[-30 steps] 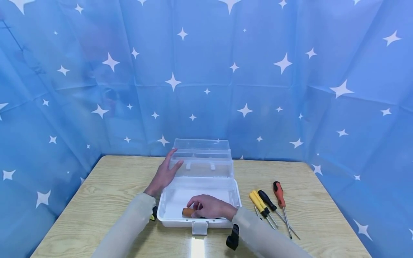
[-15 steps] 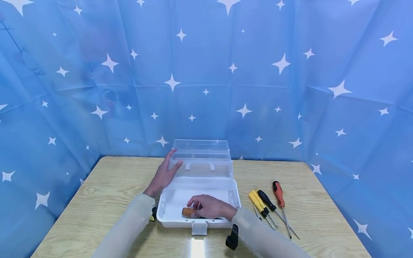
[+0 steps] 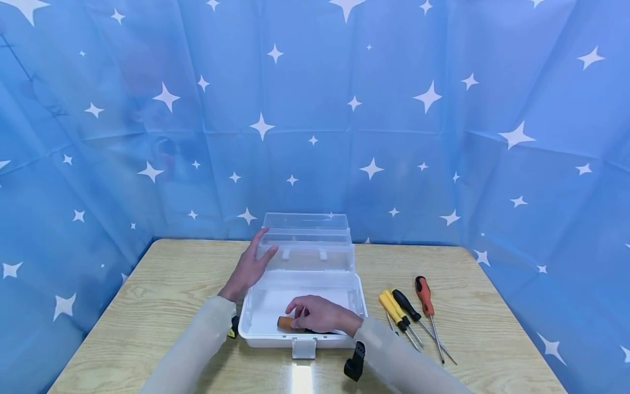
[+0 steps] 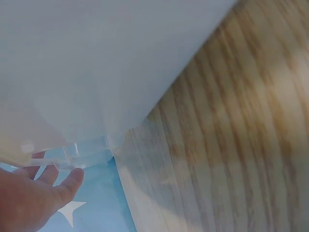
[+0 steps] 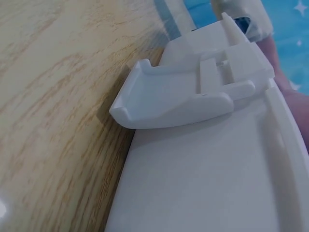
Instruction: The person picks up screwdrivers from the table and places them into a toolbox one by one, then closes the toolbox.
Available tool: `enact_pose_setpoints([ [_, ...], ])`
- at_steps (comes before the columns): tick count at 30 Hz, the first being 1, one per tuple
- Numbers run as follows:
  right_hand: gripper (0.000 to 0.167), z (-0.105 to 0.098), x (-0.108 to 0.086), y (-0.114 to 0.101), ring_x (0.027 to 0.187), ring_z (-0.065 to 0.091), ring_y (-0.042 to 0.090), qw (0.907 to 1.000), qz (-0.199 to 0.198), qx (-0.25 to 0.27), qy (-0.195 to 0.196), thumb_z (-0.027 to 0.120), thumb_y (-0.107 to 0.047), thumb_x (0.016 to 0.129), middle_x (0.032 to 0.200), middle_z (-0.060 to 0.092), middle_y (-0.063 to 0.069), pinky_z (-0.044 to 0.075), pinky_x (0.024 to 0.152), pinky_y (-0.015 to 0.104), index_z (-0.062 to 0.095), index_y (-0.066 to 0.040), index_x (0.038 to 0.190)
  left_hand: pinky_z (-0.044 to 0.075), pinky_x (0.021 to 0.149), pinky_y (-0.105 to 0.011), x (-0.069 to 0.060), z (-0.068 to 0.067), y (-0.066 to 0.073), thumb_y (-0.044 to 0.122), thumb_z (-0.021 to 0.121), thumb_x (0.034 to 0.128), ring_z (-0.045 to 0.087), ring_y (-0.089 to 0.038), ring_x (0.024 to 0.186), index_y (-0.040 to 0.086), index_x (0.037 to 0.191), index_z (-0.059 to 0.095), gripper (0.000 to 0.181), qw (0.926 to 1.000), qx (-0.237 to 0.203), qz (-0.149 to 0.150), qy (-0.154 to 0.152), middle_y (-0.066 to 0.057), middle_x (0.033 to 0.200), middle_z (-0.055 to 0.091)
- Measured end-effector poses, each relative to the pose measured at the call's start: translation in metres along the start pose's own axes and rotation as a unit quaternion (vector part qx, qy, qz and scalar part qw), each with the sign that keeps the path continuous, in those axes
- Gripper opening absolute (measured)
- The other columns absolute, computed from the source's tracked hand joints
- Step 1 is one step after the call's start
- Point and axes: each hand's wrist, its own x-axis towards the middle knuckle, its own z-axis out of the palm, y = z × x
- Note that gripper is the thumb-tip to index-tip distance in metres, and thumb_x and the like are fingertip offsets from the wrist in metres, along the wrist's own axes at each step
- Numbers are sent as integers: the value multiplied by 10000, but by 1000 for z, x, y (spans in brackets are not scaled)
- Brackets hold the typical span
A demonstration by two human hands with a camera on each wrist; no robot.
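Observation:
A white box (image 3: 274,343) with a raised clear lid (image 3: 312,258) stands on the table. My left hand (image 3: 248,270) rests at the lid's left edge, thumb and fingers spread and fairly straight. In the left wrist view the fingertips (image 4: 72,181) lie by the lid's clear rim (image 4: 87,147). Inside the box, near its front wall, lies a screwdriver (image 3: 284,323) with an orange-brown handle. My right hand (image 3: 319,314) holds it from above with bent fingers, its thumb at the handle, and hides most of the tool. The right wrist view catches only part of this hand (image 5: 298,108).
Right of the box lie several screwdrivers: yellow-handled ones (image 3: 394,306), a black-handled one (image 3: 405,304) and a red-and-black one (image 3: 425,295). The box's front latch (image 3: 304,349) hangs down. A blue starry curtain (image 3: 315,109) backs the wooden table (image 3: 187,284).
My right hand has risen very slightly over the screwdriver, which stays in place in the box. The left hand keeps its place at the lid, and the view shifts a little.

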Motion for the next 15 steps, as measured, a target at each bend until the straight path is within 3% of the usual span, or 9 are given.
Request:
enact_pose_setpoints([
  [15, 239, -19, -12, -12, 839, 593, 77, 9995, -246, 34, -176, 620, -237, 989, 961, 641, -71, 507, 747, 245, 648, -133, 1203, 339, 1048, -697, -1, 1, 0, 749, 464, 889, 274, -429, 1459, 450, 1544, 179, 774, 10000, 77, 34, 29, -58, 1654, 178],
])
